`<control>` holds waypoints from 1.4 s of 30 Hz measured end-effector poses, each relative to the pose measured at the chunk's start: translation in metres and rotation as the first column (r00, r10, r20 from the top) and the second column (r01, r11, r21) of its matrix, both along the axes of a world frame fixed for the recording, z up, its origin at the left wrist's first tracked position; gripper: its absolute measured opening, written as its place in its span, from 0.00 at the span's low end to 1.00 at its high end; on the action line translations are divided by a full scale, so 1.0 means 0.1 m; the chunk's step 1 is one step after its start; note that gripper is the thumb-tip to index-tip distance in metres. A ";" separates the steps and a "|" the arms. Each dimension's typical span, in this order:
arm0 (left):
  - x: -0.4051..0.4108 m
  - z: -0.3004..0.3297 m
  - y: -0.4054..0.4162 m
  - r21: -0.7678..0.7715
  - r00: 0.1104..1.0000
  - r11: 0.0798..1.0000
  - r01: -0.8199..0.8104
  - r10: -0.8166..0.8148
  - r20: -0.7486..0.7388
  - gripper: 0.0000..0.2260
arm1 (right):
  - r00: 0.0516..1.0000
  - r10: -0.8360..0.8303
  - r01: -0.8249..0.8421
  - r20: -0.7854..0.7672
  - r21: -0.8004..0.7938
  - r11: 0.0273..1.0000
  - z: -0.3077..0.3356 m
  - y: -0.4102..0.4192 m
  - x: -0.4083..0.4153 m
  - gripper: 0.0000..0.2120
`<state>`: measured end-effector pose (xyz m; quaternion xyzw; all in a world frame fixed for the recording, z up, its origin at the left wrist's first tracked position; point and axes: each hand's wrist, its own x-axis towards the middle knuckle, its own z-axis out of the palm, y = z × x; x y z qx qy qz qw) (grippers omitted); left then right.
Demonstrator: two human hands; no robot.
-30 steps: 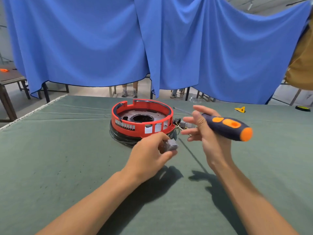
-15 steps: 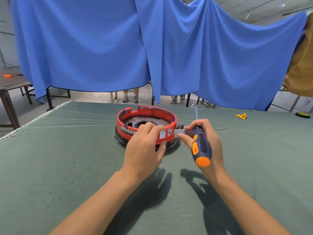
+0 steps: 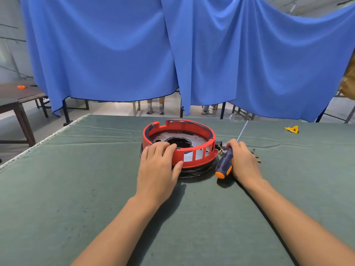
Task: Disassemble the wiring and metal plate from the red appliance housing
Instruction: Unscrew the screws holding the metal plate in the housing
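The round red housing (image 3: 199,160) sits mid-table on a black base, with a grey metal plate (image 3: 194,140) inside it around a dark centre hole. My left hand (image 3: 159,166) grips the housing's near-left rim, fingers over the top edge and thumb against the outer wall. My right hand (image 3: 243,160) holds a screwdriver (image 3: 224,163) with a dark blue and orange handle, its butt down on the cloth and its shaft pointing away. Small wire ends and connectors (image 3: 220,147) lie between the housing and that hand.
The table (image 3: 76,189) is covered in green cloth, its left edge running diagonally. Small brass bits (image 3: 256,155) lie right of my right hand. A yellow object (image 3: 292,129) lies far right. Blue curtains (image 3: 211,54) hang behind; a brown side table (image 3: 17,98) stands at left.
My left hand has moved from in front of the housing onto its rim. My right hand has swung the screwdriver from sideways in the air down to the cloth beside the housing.
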<state>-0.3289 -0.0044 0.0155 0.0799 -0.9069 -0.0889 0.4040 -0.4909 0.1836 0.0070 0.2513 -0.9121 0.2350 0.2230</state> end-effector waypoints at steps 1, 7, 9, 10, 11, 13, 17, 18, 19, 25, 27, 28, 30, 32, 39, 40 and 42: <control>-0.02 0.00 -0.02 -0.010 1.000 1.000 -0.009 0.009 0.006 0.18 | 1.000 0.019 -0.018 0.020 -0.033 0.999 -0.02 0.02 0.00 0.14; -0.18 0.08 -0.13 -0.004 0.998 0.999 0.034 -0.034 0.055 0.14 | 0.981 0.191 -0.182 0.006 -0.286 0.941 -0.04 0.13 0.18 0.19; -0.17 0.13 -0.12 0.062 0.996 0.994 0.085 -0.086 0.003 0.12 | 0.980 0.181 -0.201 -0.087 -0.437 0.877 -0.01 0.13 0.29 0.19; -0.16 0.18 -0.10 0.110 0.994 0.988 0.107 -0.102 -0.049 0.12 | 0.979 0.145 -0.196 -0.140 -0.494 0.847 0.01 0.15 0.33 0.18; -0.15 0.24 -0.09 0.173 0.987 0.977 0.125 -0.105 -0.121 0.12 | 0.976 0.106 -0.193 -0.189 -0.534 0.823 0.02 0.16 0.37 0.17; -0.13 0.42 -0.08 0.358 0.958 0.918 0.173 -0.073 -0.277 0.13 | 0.964 0.094 -0.231 -0.249 -0.607 0.760 0.07 0.19 0.43 0.13; -0.08 0.76 -0.12 0.778 0.889 0.568 0.266 0.166 -0.426 0.19 | 0.929 0.110 -0.340 -0.353 -0.698 0.630 0.18 0.20 0.53 0.13; -0.08 0.80 -0.14 0.865 0.884 0.430 0.259 0.255 -0.391 0.20 | 0.926 0.111 -0.351 -0.362 -0.711 0.609 0.20 0.19 0.54 0.14; -0.08 0.81 -0.16 0.927 0.889 0.274 0.257 0.310 -0.338 0.20 | 0.924 0.115 -0.359 -0.365 -0.723 0.591 0.21 0.19 0.54 0.14; -0.02 0.46 -0.28 0.887 0.971 -0.396 0.237 0.094 -0.218 0.12 | 0.925 0.093 -0.354 -0.369 -0.747 0.563 0.23 0.19 0.53 0.11; 0.01 0.34 -0.28 0.894 0.982 -0.409 0.184 0.047 -0.181 0.13 | 0.934 0.084 -0.333 -0.348 -0.755 0.565 0.23 0.19 0.53 0.10; 0.03 0.31 -0.28 0.895 0.982 -0.407 0.182 0.030 -0.186 0.14 | 0.939 0.078 -0.318 -0.334 -0.761 0.566 0.22 0.18 0.53 0.10; 0.05 0.30 -0.27 0.896 0.971 -0.393 0.207 -0.030 -0.237 0.23 | 0.948 0.078 -0.297 -0.309 -0.769 0.566 0.22 0.18 0.54 0.11; 0.06 0.30 -0.24 0.930 0.969 -0.302 0.212 -0.060 -0.240 0.28 | 0.954 0.084 -0.284 -0.288 -0.776 0.563 0.23 0.17 0.55 0.11; 0.05 0.28 -0.32 0.988 0.989 0.028 0.149 -0.027 -0.148 0.15 | 0.977 0.187 -0.172 -0.099 -0.886 0.430 0.42 0.09 0.60 0.05; 0.05 0.26 -0.33 0.990 0.990 0.029 0.141 -0.023 -0.140 0.12 | 0.975 0.200 -0.176 -0.099 -0.891 0.419 0.47 0.07 0.64 0.06; 0.04 0.23 -0.35 0.991 0.992 0.038 0.129 -0.001 -0.129 0.10 | 0.968 0.230 -0.184 -0.098 -0.904 0.387 0.58 0.02 0.72 0.08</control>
